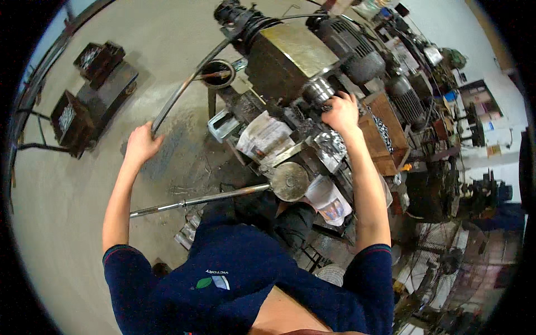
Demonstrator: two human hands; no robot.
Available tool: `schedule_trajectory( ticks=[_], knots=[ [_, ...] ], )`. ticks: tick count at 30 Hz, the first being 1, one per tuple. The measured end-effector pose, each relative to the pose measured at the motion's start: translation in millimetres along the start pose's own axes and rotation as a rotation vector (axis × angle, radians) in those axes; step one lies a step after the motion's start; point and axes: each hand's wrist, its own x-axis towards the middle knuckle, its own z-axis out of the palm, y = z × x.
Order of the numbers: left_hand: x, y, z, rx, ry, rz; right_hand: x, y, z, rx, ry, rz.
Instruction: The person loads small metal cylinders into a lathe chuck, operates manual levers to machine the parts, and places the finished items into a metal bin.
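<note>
My left hand (143, 144) is closed round the lower end of a long metal lever (187, 84), which slants up to the far end of a greasy machine (290, 50). At the round steel chuck (319, 90) on the machine's near right side, my right hand (341, 115) has its fingers bent and drawn together. What those fingers pinch is hidden. Below the chuck, dark metal shavings and crumpled foil-like sheet (330, 149) lie on the machine bed, beside a stained newspaper (265, 135).
A wooden box (384, 134) of small metal parts stands right of my right forearm. A second metal bar (223, 195) with a round disc (289, 181) crosses before my lap. Electric motors (354, 50) sit behind. Bins of parts (70, 120) rest on the left floor.
</note>
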Motion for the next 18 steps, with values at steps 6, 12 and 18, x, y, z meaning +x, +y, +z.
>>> schedule_trajectory(
  ticks=[6, 12, 18],
  knots=[
    [54, -68, -24, 0.417, 0.182, 0.077, -1, 1, -2, 0.045, 0.010, -0.028],
    [132, -132, -58, 0.601, 0.347, 0.291, 1, -4, -6, 0.016, 0.019, -0.033],
    [127, -88, -30, 0.173, 0.532, 0.153, -27, -6, -52, 0.164, 0.184, -0.032]
  ],
)
